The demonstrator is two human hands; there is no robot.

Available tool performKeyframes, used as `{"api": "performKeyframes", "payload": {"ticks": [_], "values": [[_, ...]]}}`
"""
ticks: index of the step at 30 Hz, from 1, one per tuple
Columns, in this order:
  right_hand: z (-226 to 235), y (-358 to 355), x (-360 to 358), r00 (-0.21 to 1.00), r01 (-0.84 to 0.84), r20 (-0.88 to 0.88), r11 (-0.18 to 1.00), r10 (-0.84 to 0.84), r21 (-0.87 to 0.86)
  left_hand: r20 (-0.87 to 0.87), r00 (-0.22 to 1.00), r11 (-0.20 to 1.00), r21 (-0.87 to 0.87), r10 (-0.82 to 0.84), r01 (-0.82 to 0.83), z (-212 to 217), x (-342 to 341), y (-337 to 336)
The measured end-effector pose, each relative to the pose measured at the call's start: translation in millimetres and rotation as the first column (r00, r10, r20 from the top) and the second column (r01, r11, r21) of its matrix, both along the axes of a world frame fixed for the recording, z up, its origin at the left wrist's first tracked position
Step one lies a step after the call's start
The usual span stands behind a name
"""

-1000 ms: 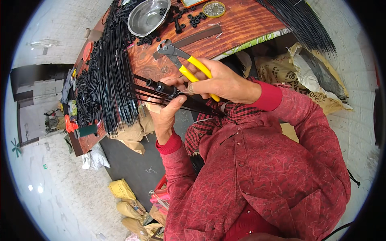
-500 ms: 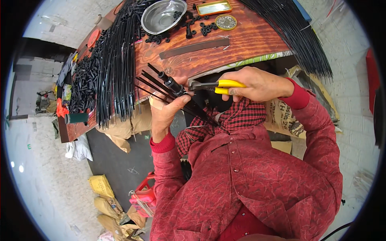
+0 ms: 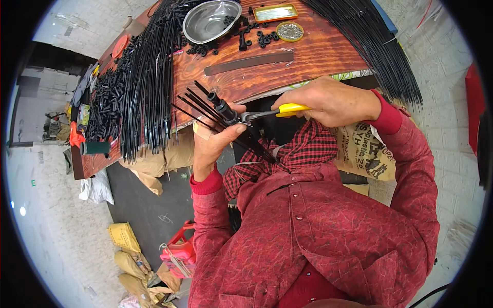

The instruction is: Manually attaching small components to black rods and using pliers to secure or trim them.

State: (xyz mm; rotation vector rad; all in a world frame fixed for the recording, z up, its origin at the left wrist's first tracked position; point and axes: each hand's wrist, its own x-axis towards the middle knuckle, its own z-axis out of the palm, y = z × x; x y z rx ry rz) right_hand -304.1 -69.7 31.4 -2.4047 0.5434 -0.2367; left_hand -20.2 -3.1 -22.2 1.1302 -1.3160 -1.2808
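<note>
My left hand [image 3: 210, 149] is closed around a bundle of thin black rods [image 3: 197, 105] and a black ribbed plastic fitting [image 3: 224, 109]. A tan bandage strip [image 3: 202, 131] sits on that hand. Yellow-handled pliers [image 3: 291, 108] are gripped in my right hand [image 3: 331, 102], their metal jaws at the side of the fitting by my left thumb. Fine wire-like ends show at the jaws; whether the jaws bite on them I cannot tell. The rods' lower ends run down into my lap, over a red and black checked cloth [image 3: 308, 146].
On the wooden table [image 3: 318, 51] lie a metal bowl [image 3: 200, 32], a yellow-rimmed tray [image 3: 275, 13], a round dish of small metal bits [image 3: 289, 32] and a dark flat bar [image 3: 251, 62]. Long black rods [image 3: 149, 87] hang over its left edge, more rods [image 3: 380, 51] over the right.
My right hand and the pliers have shifted slightly, and the handles now sit closer together. The left hand keeps its hold on the rods and fitting.
</note>
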Motion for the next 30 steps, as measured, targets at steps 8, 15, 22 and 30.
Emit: {"api": "performKeyframes", "payload": {"ticks": [8, 15, 22, 30], "values": [[-7, 5, 1, 0.998, 0.047, -0.032, 0.985, -0.052, -0.164, -0.085, 0.996, 0.999, -0.028, -0.027, 0.025, 2, 0, -1], [-9, 7, 1, 0.999, 0.052, 0.009, 0.978, -0.051, -0.203, -0.085, 0.995, 0.998, -0.025, -0.051, 0.049, 2, 1, -3], [-15, 11, 5, 0.998, 0.058, -0.003, 0.994, -0.058, 0.088, -0.086, 0.996, 0.997, -0.071, 0.007, -0.013, 1, -2, -1], [-52, 30, 5, 0.986, -0.132, 0.136, 0.048, -0.094, 0.99, -0.183, 0.976, 0.992, -0.069, -0.117, 0.106, 1, -2, -2]]}}
